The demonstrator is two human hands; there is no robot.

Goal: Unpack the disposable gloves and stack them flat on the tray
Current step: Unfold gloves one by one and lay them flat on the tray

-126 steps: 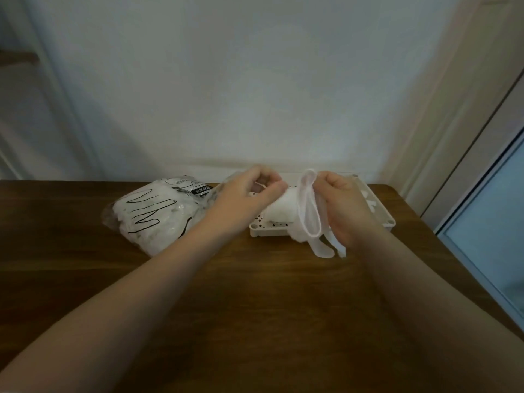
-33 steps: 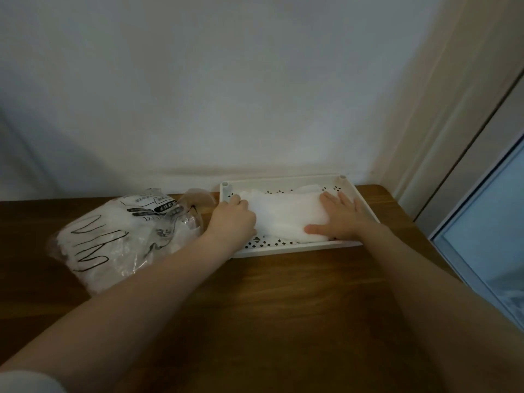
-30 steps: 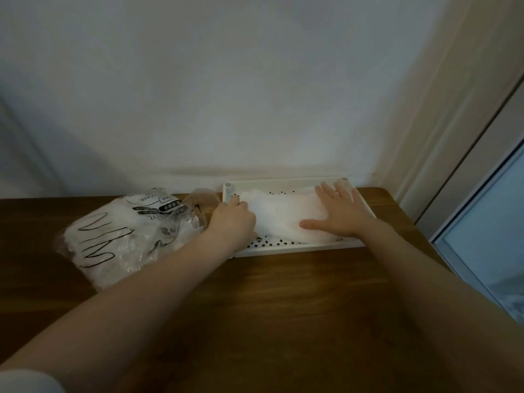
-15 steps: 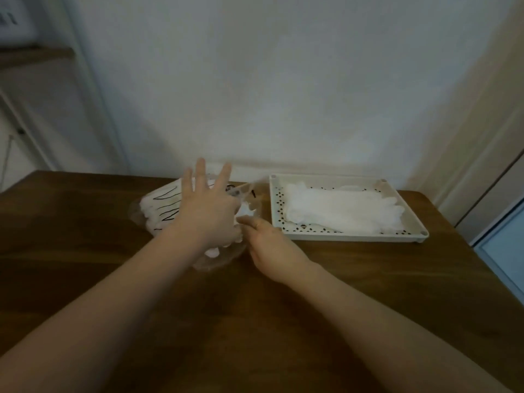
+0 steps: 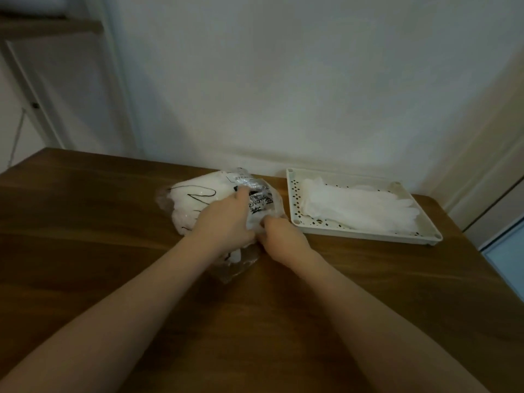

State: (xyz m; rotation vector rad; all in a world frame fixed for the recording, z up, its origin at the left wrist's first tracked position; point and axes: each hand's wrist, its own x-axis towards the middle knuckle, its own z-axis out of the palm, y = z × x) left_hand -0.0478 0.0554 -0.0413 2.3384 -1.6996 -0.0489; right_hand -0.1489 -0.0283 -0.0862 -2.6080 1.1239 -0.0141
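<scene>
Clear glove packet laid on wooden table, pressed and gripped by left hand, its opening entered by right hand, grasp hidden, white gloves stacked flat in perforated tray at three o'clock of packet.

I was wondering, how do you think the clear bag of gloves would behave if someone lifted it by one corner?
The bag would probably sag, since its clear film is already wrinkled under the left hand. It likely feels light, being stuffed with thin gloves like those on the tray. The glossy film may slip in a loose grip.
</scene>
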